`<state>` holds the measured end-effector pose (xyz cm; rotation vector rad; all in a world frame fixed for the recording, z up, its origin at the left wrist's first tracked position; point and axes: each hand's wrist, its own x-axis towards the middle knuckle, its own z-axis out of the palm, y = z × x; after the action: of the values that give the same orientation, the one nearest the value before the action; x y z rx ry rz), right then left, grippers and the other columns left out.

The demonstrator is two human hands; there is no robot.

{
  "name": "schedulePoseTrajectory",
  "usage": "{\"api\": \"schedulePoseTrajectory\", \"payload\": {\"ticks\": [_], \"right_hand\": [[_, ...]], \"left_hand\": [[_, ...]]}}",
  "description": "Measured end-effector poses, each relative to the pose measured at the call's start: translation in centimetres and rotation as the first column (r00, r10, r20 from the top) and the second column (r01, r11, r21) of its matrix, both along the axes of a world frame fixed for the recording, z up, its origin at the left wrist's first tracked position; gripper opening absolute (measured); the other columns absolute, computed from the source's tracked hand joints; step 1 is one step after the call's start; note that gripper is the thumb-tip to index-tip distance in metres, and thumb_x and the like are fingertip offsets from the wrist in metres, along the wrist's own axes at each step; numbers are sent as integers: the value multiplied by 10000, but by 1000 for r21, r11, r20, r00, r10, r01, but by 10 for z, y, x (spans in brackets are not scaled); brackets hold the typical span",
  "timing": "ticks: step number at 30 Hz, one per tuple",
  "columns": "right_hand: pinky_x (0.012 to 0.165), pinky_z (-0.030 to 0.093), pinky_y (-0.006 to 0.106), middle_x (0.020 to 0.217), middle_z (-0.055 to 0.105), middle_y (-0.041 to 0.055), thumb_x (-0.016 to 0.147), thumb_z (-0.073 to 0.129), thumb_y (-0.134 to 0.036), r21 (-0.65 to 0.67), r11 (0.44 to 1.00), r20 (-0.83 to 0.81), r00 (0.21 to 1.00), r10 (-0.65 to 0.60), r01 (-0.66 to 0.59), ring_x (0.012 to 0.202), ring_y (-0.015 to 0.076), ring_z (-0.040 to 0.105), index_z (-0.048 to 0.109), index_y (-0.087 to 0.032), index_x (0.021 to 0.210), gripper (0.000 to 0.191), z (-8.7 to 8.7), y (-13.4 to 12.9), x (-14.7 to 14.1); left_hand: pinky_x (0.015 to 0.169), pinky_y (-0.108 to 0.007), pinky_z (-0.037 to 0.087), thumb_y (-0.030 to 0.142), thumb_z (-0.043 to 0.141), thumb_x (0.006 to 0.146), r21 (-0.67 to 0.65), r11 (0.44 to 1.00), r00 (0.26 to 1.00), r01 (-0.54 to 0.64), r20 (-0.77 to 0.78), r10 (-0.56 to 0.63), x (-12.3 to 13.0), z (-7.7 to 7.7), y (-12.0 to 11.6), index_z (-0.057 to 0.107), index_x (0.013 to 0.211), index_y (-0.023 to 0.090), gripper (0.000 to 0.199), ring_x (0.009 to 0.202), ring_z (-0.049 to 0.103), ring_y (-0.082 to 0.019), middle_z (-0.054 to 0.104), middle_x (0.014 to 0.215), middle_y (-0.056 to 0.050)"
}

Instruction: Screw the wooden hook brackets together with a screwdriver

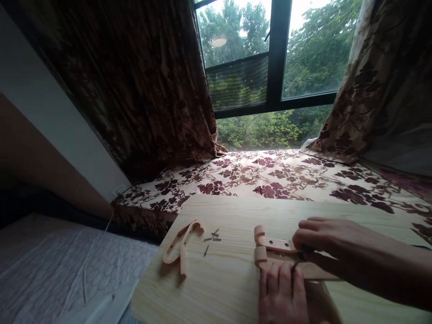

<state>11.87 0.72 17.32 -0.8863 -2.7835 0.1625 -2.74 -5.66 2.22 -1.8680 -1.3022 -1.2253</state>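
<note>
Two pale curved wooden pieces lie side by side on the right part of the wooden board. The far curved wooden piece (276, 243) shows dark holes or screw heads along its face. Over the near curved wooden piece (260, 257), my left hand (282, 294) presses its fingers down and steadies it. My right hand (319, 238) is closed just beyond, its fingers pinched around something small and dark that I cannot make out. Several small screws (213, 237) are scattered left of the hands. Beside them rest more curved wooden pieces (184, 249), overlapping each other.
The light wooden board (216, 288) has a rounded near-left corner. Behind it stretches a floral-covered window seat (249, 173) below a window with dark frames. Patterned curtains (151, 90) hang at both sides. A quilted mattress (67, 265) with a white cable lies at left.
</note>
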Motion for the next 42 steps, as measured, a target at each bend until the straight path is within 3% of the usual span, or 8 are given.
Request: {"api": "schedulePoseTrajectory", "payload": {"ticks": [9,13,19,28,33,38,40,42], "right_hand": [[486,238,282,636,606,9,929,511,-282,73,996,201,978,-60,46,545,178,559,518,-202,759,188,-6,1,-14],[531,295,265,739,639,15,888,534,-213,-41,999,144,989,-11,17,654,185,593,569,-219,831,67,7,0,-10],[576,358,270,749,611,40,921,410,-172,-157,987,101,994,37,-21,651,174,535,553,-196,785,199,15,2,-6],[509,285,275,645,580,28,911,415,-187,-71,995,135,989,-61,71,550,167,489,505,-205,724,208,7,3,-7],[553,323,275,763,628,51,885,475,-189,-64,998,126,992,-13,21,672,202,574,589,-207,856,119,14,0,-5],[556,347,265,748,611,44,887,426,-113,-90,996,122,992,27,-16,637,179,540,565,-195,800,183,13,-2,-6],[563,357,261,740,601,40,882,429,-99,-90,996,99,995,16,-7,632,170,524,536,-194,777,178,8,-1,-7],[568,368,263,734,596,38,867,433,-87,-91,996,84,996,-1,9,619,164,509,511,-195,765,168,4,0,-8]], "left_hand": [[806,-347,394,519,465,791,-13,1000,999,-4,-37,3,-3,2,0,687,929,197,415,847,604,-198,730,890,-12],[831,-345,397,545,439,807,-61,998,999,11,-39,-14,-3,1,-4,682,983,191,464,874,607,-201,726,929,-16],[893,-361,404,617,416,820,-168,985,999,31,-31,-36,-3,-3,-9,648,1104,175,574,967,602,-229,704,1057,-36],[924,-362,392,601,455,812,-202,978,998,54,-20,-59,-3,1,-15,647,1125,167,568,989,589,-234,697,1084,-38],[907,-361,404,596,405,845,-194,980,998,46,-21,-51,-4,5,-15,648,1119,165,566,988,603,-229,700,1087,-38],[794,-358,434,548,435,853,-15,1000,1000,7,-14,-8,-1,-12,-1,684,981,194,452,828,643,-212,732,924,-24],[786,-349,434,356,609,800,84,993,996,-81,30,78,1,-24,6,679,922,230,188,765,645,-194,731,846,5],[793,-346,451,252,688,744,66,993,994,-102,-19,104,3,-36,11,664,945,239,203,776,654,-195,725,854,-4]]}}
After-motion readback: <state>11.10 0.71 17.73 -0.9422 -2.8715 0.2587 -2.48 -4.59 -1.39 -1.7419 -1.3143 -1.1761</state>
